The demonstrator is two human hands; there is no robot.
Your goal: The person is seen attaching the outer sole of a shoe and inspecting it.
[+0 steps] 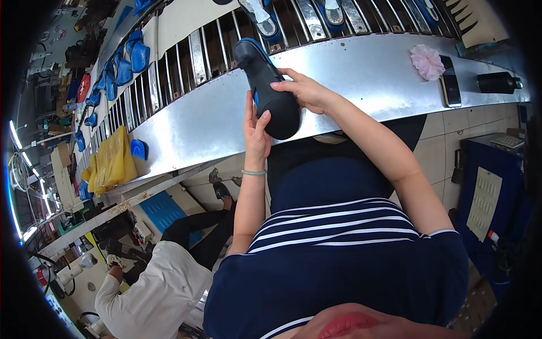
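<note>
A black shoe (278, 104) with its sole turned toward me is held in both hands above the metal ledge. Bits of blue show along its sides. My left hand (258, 134) grips the lower left edge, thumb on the sole and fingers along the side; a pale green bangle circles that wrist. From the right, my right hand (307, 92) closes on the middle of the shoe, with the thumb on the sole. The far sides of the fingers are partly hidden behind the shoe.
Beyond the metal ledge (361, 68) runs a roller conveyor (197, 56) carrying shoes (264, 20). Several blue shoe-shaped pieces (137, 53) line the far left. Yellow bags (114, 161) hang left; a pink flower (427, 62), phone (450, 85) and black bottle (497, 83) lie right. Another person (161, 288) works lower left.
</note>
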